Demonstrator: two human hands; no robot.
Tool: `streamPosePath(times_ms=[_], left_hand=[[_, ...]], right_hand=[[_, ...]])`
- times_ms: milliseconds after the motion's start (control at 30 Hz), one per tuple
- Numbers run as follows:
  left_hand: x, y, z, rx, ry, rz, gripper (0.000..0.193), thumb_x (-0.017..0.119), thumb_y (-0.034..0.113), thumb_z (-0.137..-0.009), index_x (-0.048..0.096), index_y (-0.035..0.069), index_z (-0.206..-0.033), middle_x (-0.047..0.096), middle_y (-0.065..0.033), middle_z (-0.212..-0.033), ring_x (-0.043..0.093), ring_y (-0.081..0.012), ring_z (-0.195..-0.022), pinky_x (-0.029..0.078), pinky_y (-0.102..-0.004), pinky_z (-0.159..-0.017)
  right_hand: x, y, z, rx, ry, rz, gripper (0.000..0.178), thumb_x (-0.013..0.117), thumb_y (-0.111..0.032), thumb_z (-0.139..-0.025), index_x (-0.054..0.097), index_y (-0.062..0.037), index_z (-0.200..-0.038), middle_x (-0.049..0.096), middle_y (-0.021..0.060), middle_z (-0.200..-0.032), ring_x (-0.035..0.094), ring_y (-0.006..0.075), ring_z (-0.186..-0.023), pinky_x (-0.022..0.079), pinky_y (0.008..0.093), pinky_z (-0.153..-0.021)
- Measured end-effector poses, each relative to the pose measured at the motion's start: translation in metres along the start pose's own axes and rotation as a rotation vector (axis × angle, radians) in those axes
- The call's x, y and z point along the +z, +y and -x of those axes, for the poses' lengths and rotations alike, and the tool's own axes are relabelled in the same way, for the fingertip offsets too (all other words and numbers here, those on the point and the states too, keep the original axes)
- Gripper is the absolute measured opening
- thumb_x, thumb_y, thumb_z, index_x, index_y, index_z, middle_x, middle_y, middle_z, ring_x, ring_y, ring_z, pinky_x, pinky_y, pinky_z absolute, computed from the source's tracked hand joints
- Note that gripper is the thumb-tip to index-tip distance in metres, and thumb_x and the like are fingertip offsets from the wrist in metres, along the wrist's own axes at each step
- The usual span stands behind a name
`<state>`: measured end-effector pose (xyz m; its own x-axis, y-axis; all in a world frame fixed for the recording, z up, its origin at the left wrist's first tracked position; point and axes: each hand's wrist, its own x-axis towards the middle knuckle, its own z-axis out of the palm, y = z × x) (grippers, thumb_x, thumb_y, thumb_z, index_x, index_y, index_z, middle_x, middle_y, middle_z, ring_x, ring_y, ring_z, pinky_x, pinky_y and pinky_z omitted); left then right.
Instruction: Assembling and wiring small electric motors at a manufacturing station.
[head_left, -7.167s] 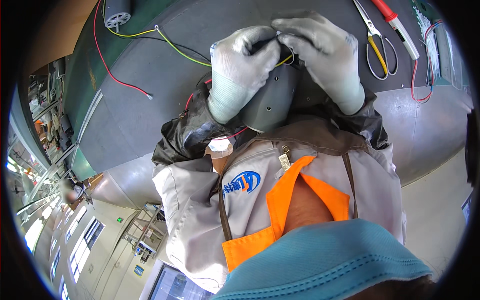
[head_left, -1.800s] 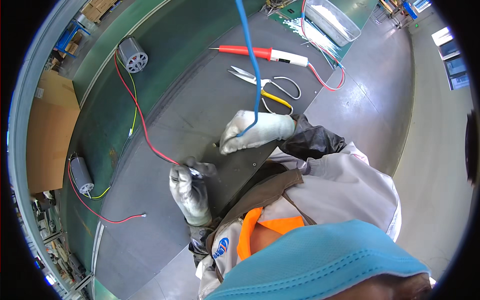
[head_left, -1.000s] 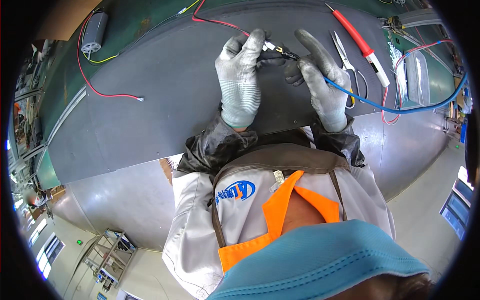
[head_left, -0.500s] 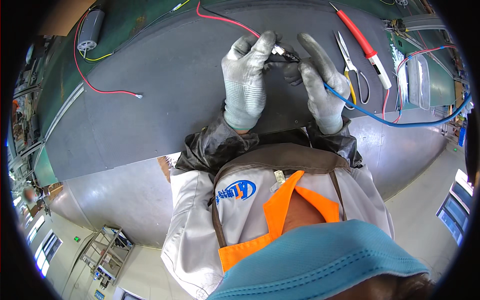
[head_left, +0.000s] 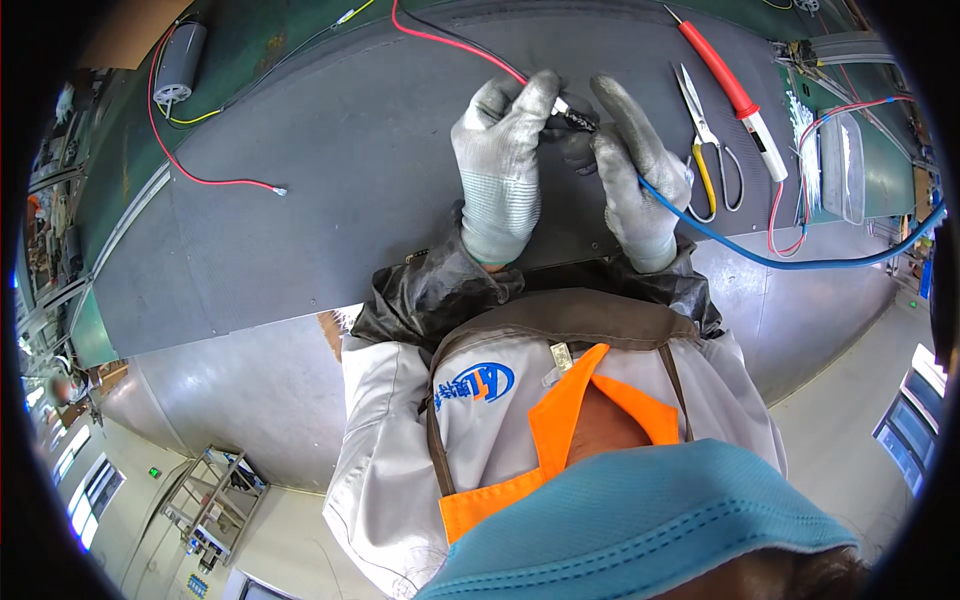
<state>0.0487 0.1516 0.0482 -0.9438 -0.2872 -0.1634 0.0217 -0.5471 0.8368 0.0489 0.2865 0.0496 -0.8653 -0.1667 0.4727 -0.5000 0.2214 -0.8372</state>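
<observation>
My left hand [head_left: 500, 170], in a grey-white glove, pinches the end of a red wire [head_left: 462, 43] that runs away from me across the bench. A white sleeve-like bit and a small black piece [head_left: 577, 120] stick out of that grip toward the other hand. Opposite it, my right hand [head_left: 640, 185], gloved alike, has its fingers bent at the black piece, its index finger raised. Out of this hand a blue cable [head_left: 800, 265] curves to the right. Fingers hide the exact joint between wire, black piece and cable.
Right of my hands lie scissors [head_left: 704, 135], a red-handled soldering iron [head_left: 722, 75], white cable ties [head_left: 803, 140] and a clear plastic box [head_left: 842, 165]. A grey cylindrical motor [head_left: 180, 62] with red and yellow-green wires stands far left on the dark bench mat [head_left: 300, 200].
Both hands have shifted slightly nearer to me, still close together with the wire end between them. The blue cable hangs a little lower on the right.
</observation>
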Motion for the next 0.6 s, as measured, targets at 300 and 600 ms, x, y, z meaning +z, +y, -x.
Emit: streamPosePath(times_ms=[300, 600], left_hand=[[-0.014, -0.012, -0.005, -0.142, -0.172, 0.244, 0.026, 0.057, 0.027, -0.105, 0.065, 0.003, -0.102, 0.065, -0.0029, -0.089, 0.060, -0.0116, -0.080, 0.049, -0.0268, -0.072], [-0.037, -0.026, -0.019, 0.007, -0.202, 0.178, 0.033, 0.050, 0.020, -0.106, 0.060, -0.005, -0.124, 0.065, -0.0140, -0.117, 0.064, -0.0237, -0.108, 0.050, -0.0410, -0.104]], right_hand=[[0.007, 0.006, -0.004, 0.162, -0.158, -0.015, 0.049, 0.065, -0.011, -0.094, 0.055, -0.0030, -0.142, 0.074, 0.0149, -0.108, 0.075, 0.0170, -0.083, 0.059, 0.0309, -0.076], [-0.212, 0.083, -0.019, 0.242, -0.157, 1.253, 0.060, 0.071, -0.021, -0.088, 0.052, -0.0124, -0.144, 0.065, 0.0210, -0.100, 0.064, 0.0400, -0.093, 0.050, 0.0479, -0.084]])
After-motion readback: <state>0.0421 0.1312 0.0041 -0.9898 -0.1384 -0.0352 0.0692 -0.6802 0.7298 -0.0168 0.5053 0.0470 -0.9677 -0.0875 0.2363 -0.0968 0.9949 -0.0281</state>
